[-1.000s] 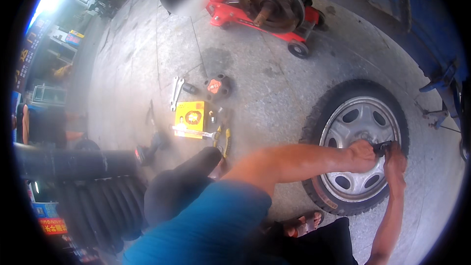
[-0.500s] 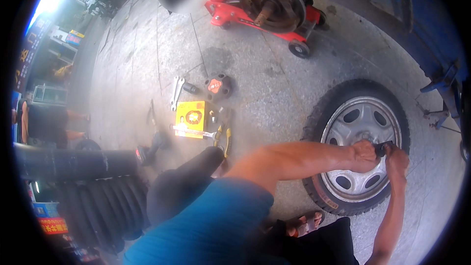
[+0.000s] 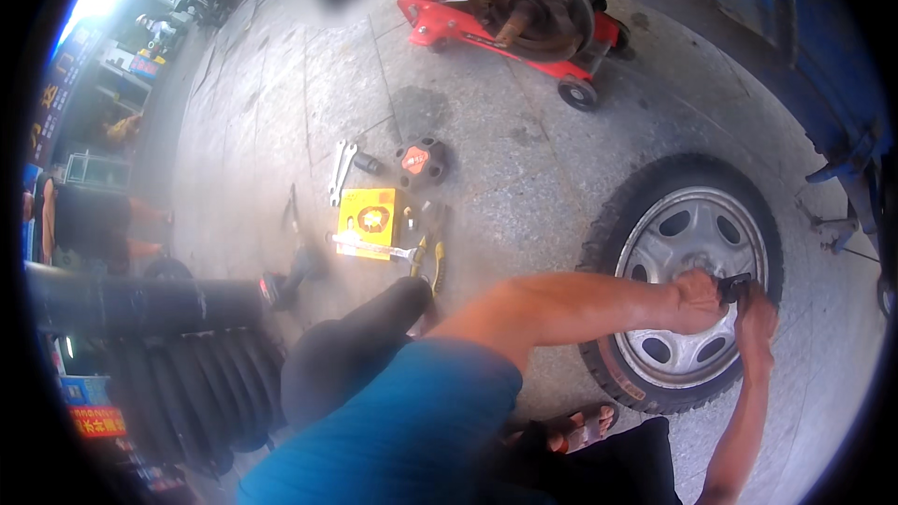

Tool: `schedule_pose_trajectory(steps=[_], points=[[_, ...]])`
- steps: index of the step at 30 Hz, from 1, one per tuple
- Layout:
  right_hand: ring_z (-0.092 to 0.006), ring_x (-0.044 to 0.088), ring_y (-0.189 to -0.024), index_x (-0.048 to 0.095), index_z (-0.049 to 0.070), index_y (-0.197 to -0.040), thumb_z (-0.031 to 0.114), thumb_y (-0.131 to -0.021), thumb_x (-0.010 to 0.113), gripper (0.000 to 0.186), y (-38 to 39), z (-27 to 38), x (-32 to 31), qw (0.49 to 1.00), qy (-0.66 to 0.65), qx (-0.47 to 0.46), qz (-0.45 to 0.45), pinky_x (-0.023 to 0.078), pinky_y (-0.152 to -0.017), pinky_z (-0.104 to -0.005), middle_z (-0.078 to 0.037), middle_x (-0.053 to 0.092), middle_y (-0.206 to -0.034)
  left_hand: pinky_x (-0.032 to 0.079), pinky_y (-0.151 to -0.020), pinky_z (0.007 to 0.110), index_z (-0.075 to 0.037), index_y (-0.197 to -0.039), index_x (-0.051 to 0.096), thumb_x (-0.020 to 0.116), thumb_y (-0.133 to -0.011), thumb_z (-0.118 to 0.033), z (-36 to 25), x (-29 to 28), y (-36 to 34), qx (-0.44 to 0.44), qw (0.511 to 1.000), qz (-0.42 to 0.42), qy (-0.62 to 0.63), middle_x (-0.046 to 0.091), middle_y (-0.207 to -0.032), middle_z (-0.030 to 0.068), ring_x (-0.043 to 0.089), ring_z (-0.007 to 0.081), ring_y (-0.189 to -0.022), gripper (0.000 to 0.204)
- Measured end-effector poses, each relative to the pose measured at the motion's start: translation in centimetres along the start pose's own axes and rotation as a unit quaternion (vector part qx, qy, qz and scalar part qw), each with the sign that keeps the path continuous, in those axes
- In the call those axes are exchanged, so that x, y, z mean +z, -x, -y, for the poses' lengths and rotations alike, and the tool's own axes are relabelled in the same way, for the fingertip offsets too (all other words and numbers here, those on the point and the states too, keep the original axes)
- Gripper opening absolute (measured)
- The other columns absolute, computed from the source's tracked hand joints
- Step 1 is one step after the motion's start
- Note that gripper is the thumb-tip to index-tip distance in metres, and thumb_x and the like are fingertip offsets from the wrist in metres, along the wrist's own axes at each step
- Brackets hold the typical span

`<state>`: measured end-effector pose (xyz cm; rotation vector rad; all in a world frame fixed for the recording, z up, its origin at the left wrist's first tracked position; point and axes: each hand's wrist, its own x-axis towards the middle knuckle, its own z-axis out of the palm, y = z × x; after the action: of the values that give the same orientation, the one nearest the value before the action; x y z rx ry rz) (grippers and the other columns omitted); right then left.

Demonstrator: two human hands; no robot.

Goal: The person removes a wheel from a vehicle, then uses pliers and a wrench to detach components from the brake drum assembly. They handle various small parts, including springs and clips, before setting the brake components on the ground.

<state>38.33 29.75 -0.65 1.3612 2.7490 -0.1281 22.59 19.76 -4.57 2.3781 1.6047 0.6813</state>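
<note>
My left hand (image 3: 695, 307) and my right hand (image 3: 756, 323) are both closed on a small black tool (image 3: 733, 287) over the silver steel wheel (image 3: 672, 234) of a tyre (image 3: 636, 185) lying flat on the floor. The left arm crosses the tyre's near side, and the right arm comes up from below. Left of the tyre lie a yellow box (image 3: 365, 206) with a metal wrench (image 3: 369, 245) across it, yellow-handled pliers (image 3: 433, 271), two open-ended wrenches (image 3: 341, 168), a black socket (image 3: 366, 163) and a black hub cap (image 3: 416, 162).
A red floor jack (image 3: 440, 19) sits under a rusty hub (image 3: 533, 9) at the top. A blue vehicle body (image 3: 795, 56) overhangs the upper right. A black tube with coiled hose (image 3: 187, 374) and a power tool (image 3: 290, 276) are at lower left. Another person (image 3: 89, 224) is at the left edge.
The view has shifted slightly, so the jack and floor items appear a little displaced. My hands stay closed on the black tool at the wheel, with very little movement.
</note>
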Motion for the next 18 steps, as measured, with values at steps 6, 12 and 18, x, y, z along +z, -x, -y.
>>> schedule_pose_trajectory(steps=[6, 12, 18], points=[[-0.0405, 0.062, -0.082, 0.061, 0.007, -0.096, 0.040, -0.091, 0.050, 0.036, -0.9, 1.5, -1.6, 0.998, 0.031, 0.055, 0.026, 0.046, -0.071, -0.0509, -0.019, 0.066, -0.087, 0.054, -0.062, 0.040, 0.001, -0.081, 0.064, 0.052, -0.077, -0.012, 0.5, -2.0, 0.1, 0.025, 0.993, 0.117, 0.024, 0.066, -0.075, 0.0169, 0.066, 0.0285, -0.071, 0.019], [-0.0378, 0.063, -0.085, 0.057, 0.006, -0.103, 0.027, -0.091, 0.052, 0.024, -0.6, 1.4, -0.4, 0.994, 0.033, -0.084, -0.059, 0.048, -0.072, -0.0472, -0.016, 0.065, -0.095, 0.054, -0.064, 0.041, 0.004, -0.090, 0.061, 0.052, -0.079, -0.012, 0.0, -3.2, 0.9, 0.020, 0.999, 0.012, -0.022, 0.066, -0.076, 0.0179, 0.067, 0.0288, -0.077, 0.022], [-0.0350, 0.063, -0.087, 0.059, 0.007, -0.098, 0.026, -0.092, 0.049, 0.022, 0.1, 2.8, -3.3, 0.998, 0.013, 0.032, 0.052, 0.049, -0.074, -0.0441, -0.017, 0.065, -0.094, 0.053, -0.066, 0.041, 0.006, -0.094, 0.058, 0.050, -0.080, -0.007, -0.5, -3.5, -0.3, -0.023, 0.990, 0.131, 0.036, 0.065, -0.081, 0.0168, 0.066, 0.0276, -0.077, 0.021]])
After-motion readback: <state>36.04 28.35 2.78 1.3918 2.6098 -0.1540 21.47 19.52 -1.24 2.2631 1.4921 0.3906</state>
